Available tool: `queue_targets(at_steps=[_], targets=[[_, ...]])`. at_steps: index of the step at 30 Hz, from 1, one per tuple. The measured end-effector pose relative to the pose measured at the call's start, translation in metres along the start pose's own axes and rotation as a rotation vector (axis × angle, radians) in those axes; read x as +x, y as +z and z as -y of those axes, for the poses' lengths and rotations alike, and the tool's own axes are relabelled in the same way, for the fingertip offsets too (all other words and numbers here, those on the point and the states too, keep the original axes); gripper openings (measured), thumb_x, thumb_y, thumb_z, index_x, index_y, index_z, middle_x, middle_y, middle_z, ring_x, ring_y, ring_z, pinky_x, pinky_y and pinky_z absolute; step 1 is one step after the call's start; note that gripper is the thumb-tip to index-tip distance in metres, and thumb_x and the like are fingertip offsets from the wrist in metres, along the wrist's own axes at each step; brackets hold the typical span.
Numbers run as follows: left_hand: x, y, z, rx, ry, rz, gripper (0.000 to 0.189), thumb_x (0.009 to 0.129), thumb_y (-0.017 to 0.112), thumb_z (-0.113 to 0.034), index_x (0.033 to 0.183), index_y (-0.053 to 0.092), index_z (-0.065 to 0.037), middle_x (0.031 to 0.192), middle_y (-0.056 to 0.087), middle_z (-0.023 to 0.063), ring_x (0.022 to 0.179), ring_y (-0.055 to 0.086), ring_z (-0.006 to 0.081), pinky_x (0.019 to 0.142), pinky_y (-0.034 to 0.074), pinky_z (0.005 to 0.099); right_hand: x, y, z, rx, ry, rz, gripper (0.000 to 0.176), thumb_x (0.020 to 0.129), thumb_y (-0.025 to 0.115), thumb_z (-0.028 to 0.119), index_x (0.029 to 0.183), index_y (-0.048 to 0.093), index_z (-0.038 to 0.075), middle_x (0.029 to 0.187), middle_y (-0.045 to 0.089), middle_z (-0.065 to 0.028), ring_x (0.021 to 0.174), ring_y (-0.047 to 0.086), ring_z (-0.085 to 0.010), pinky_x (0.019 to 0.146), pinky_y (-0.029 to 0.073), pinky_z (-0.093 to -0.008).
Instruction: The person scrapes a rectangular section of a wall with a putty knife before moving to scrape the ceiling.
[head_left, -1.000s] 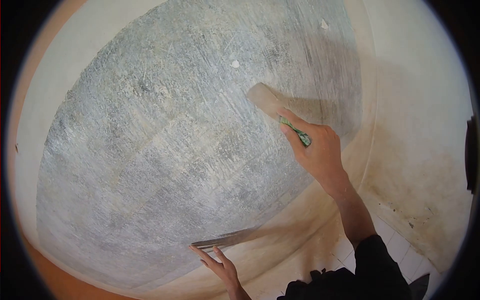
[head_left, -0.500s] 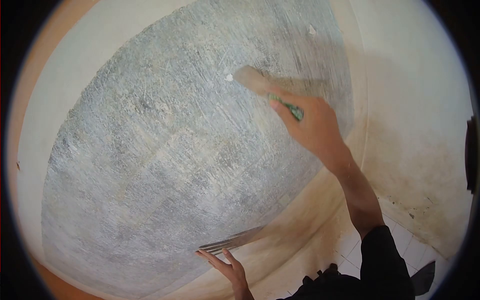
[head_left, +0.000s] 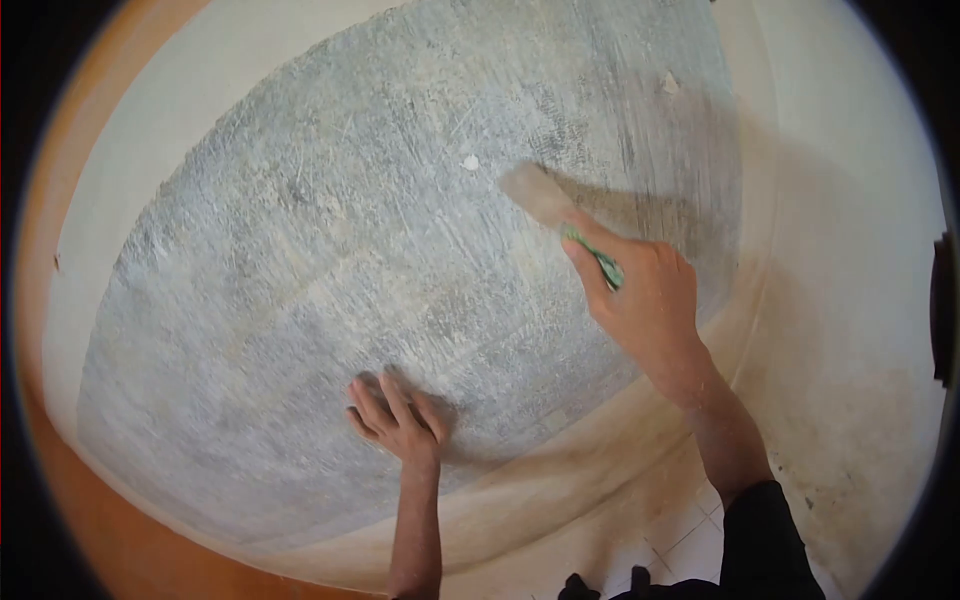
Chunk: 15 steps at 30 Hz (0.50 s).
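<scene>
A broad scraped grey patch (head_left: 300, 300) with a curved edge covers most of the wall before me. My right hand (head_left: 655, 305) is closed round the green handle of a putty knife (head_left: 538, 195), whose wide blade lies at or very near the upper middle of the patch. Just left of the blade is a small white spot (head_left: 470, 162). Lower down, my left hand (head_left: 400, 415) rests on the patch with its fingers spread and nothing in it.
Smooth cream wall (head_left: 840, 200) borders the patch on the right, with brownish stains lower down. An orange-brown surface (head_left: 120, 510) runs along the lower left. Pale floor tiles (head_left: 680, 540) show at the bottom. A dark object (head_left: 942, 310) stands at the right edge.
My left hand has moved up from the patch's lower edge onto its surface. The putty knife in my right hand sits lower and slightly further right. The view has shifted a little.
</scene>
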<state>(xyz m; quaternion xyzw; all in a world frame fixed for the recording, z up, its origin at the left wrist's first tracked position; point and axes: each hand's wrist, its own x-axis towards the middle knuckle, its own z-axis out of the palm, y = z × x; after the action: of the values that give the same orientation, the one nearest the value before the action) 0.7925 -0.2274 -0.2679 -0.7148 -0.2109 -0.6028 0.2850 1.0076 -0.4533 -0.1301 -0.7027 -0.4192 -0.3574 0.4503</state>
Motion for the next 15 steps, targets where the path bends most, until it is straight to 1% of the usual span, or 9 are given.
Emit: queue_targets(at_steps=[1,2,3,5,7,11,15], targets=[[-0.001,0.004,-0.001,0.072,-0.006,0.034,0.054,0.1,0.047,-0.017,0.148,0.039,0.005,0.158,0.024,0.0293,0.149,0.023,0.0409,0.121,0.011,0.0523,0.01,-0.001,0.0,-0.009,-0.044,-0.063,0.029,0.097,0.062,0.03,0.124,0.068,0.021,0.05,0.054,-0.0082,0.044,0.058,-0.0242,0.044,0.043,-0.0385],[-0.001,0.007,-0.002,0.146,-0.007,0.067,0.053,0.098,0.049,-0.018,0.146,0.043,0.006,0.157,0.029,0.0297,0.149,0.024,0.0405,0.121,0.01,0.0522,0.018,-0.003,0.002,0.0,-0.056,-0.061,0.029,0.097,0.062,0.03,0.124,0.068,0.021,0.05,0.054,-0.0082,0.044,0.058,-0.0242,0.044,0.043,-0.0385],[-0.003,0.007,-0.001,0.158,-0.005,0.066,0.053,0.098,0.049,-0.018,0.146,0.043,0.006,0.157,0.029,0.0297,0.149,0.024,0.0405,0.121,0.01,0.0522,0.024,-0.006,0.007,0.005,-0.063,-0.057,0.028,0.097,0.061,0.029,0.123,0.067,0.021,0.049,0.054,-0.0076,0.043,0.058,-0.0232,0.043,0.043,-0.0375],[-0.006,0.009,0.002,0.132,-0.03,0.042,0.05,0.099,0.045,-0.02,0.142,0.049,0.005,0.153,0.037,0.0278,0.148,0.027,0.0388,0.122,0.01,0.0521,0.024,-0.006,0.007,0.015,-0.072,-0.057,0.028,0.098,0.061,0.029,0.123,0.067,0.02,0.049,0.054,-0.007,0.043,0.058,-0.0222,0.041,0.043,-0.0365],[-0.009,0.009,0.005,0.139,-0.025,0.048,0.049,0.099,0.044,-0.019,0.141,0.05,0.005,0.154,0.037,0.027,0.148,0.027,0.0383,0.122,0.01,0.0513,0.003,-0.003,0.005,-0.105,-0.084,0.042,0.028,0.098,0.061,0.028,0.124,0.065,0.02,0.05,0.055,-0.0065,0.042,0.057,-0.0217,0.039,0.042,-0.0353],[-0.007,0.009,0.003,0.122,-0.032,0.022,0.049,0.097,0.043,-0.018,0.14,0.052,0.005,0.153,0.039,0.0252,0.148,0.029,0.0377,0.123,0.011,0.0503,0.011,0.003,-0.004,-0.021,-0.146,0.012,0.029,0.098,0.061,0.029,0.125,0.064,0.02,0.051,0.056,-0.0066,0.042,0.057,-0.0211,0.039,0.042,-0.0356],[-0.006,0.009,0.003,0.117,-0.023,0.003,0.049,0.099,0.042,-0.017,0.144,0.049,0.003,0.154,0.039,0.0234,0.148,0.03,0.0363,0.122,0.013,0.0501,0.012,0.0,0.004,-0.088,-0.147,0.026,0.031,0.098,0.061,0.029,0.127,0.064,0.018,0.052,0.056,-0.006,0.042,0.057,-0.0196,0.038,0.041,-0.0359]])
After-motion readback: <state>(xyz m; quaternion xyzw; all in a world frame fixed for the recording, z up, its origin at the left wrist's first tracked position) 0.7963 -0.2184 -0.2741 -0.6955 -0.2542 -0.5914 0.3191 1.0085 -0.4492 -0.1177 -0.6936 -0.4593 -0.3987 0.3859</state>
